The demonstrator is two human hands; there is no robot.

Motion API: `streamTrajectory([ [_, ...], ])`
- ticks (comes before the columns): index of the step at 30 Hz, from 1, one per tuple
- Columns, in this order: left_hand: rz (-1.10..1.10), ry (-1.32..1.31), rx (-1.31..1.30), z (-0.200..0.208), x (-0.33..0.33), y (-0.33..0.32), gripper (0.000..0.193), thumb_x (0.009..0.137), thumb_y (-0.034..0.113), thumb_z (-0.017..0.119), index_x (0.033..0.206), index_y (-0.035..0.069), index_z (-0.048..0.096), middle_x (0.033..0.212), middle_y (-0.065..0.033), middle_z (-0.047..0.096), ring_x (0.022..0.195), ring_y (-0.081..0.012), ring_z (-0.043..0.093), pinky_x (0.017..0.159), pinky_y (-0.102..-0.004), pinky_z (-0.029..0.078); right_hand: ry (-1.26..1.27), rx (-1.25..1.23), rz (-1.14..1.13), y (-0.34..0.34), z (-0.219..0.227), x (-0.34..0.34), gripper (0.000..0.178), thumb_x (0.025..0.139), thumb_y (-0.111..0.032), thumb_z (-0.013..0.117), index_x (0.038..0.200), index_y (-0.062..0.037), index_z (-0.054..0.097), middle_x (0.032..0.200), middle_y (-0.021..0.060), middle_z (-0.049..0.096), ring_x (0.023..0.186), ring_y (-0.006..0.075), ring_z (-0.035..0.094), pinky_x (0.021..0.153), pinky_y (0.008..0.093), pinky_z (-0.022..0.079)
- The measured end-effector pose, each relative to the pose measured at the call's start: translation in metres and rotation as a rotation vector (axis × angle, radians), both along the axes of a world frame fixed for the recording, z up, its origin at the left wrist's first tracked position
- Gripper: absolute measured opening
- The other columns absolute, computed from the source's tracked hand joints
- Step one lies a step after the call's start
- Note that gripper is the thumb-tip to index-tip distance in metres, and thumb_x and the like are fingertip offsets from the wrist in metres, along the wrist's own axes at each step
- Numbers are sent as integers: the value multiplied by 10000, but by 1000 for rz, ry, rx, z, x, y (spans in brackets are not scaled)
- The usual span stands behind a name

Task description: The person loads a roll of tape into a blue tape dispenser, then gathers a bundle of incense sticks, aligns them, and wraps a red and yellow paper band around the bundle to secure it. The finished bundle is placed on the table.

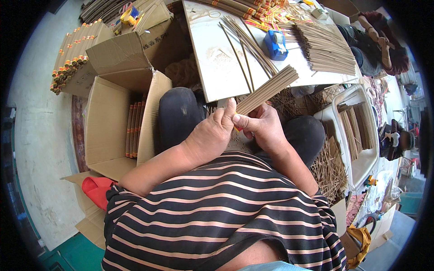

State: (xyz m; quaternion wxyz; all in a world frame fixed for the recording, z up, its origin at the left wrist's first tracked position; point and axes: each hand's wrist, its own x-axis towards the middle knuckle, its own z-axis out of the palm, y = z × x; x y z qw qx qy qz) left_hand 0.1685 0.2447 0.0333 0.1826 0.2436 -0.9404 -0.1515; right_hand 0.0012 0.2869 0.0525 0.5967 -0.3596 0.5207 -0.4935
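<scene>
A bundle of brown incense sticks [270, 90] slants up to the right over my lap, its lower end between my two hands. My left hand [211, 134] is closed around that end, thumb raised along the sticks. Pressed close beside it, my right hand [264, 127] pinches at the same end with its thumb and fingers. A bit of red and yellow paper [238, 128] shows between the hands; most of it is hidden by the fingers. Just beyond the bundle, loose incense sticks [247, 47] lie on the white table [214, 74].
A blue tape dispenser [276, 45] and a pile of sticks [327, 47] are on the table. At left stands an open cardboard box [106, 122] with wrapped bundles inside. To the right is a white tub [361, 169] of sticks. Another person [384, 43] sits at far right.
</scene>
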Motion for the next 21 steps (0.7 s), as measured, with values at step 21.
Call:
streamTrajectory([
  [21, -22, 194, 668, 29, 12, 5, 549, 924, 186, 516, 1346, -60, 265, 1165, -240, 493, 1054, -295, 540, 904, -346, 436, 136, -274, 158, 2, -5, -8, 393, 783, -222, 714, 1037, 8, 521, 827, 83, 647, 722, 114, 614, 628, 241, 510],
])
